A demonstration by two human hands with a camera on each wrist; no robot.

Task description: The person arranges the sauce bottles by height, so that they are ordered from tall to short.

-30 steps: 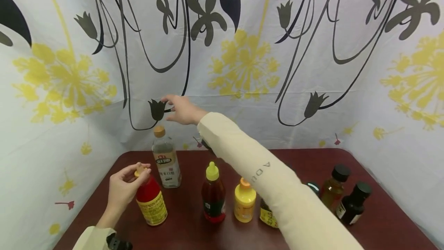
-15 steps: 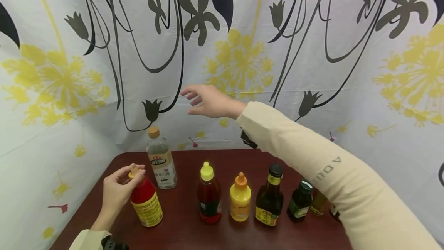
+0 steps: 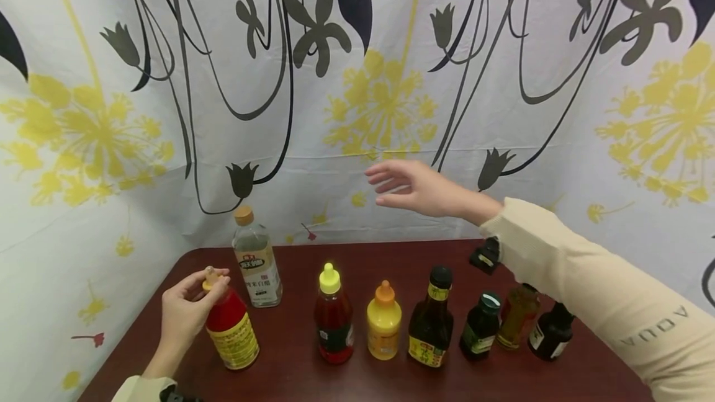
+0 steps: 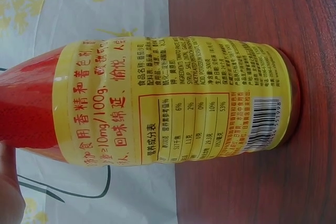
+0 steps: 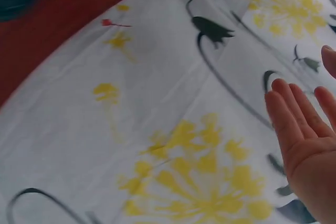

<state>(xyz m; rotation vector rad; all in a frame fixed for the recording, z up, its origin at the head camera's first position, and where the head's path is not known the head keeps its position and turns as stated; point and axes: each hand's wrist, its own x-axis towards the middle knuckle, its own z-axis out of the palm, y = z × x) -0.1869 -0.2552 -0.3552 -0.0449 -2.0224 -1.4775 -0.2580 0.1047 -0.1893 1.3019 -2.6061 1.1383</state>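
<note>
My left hand pinches the pale orange nozzle top of a red ketchup bottle with a yellow label. The bottle stands at the table's left, slightly tilted in the head view. Its printed back label fills the left wrist view, where the ketchup bottle lies sideways and a bit of my left hand shows at the edge. With fingers extended and nothing in them, my right hand is in the air over the table's back edge. The right wrist view shows the palm side of that right hand.
Behind the ketchup stands a clear white vinegar bottle. Rightward in a row are a red sauce bottle with yellow cap, a yellow squeeze bottle, a dark sauce bottle and several smaller bottles. A patterned cloth hangs behind the dark-red table.
My right hand has moved rightward from above the vinegar bottle, dropping a little at the end. Bottles at the right that the sleeve covered now show. The left hand stays on the ketchup bottle's top.
</note>
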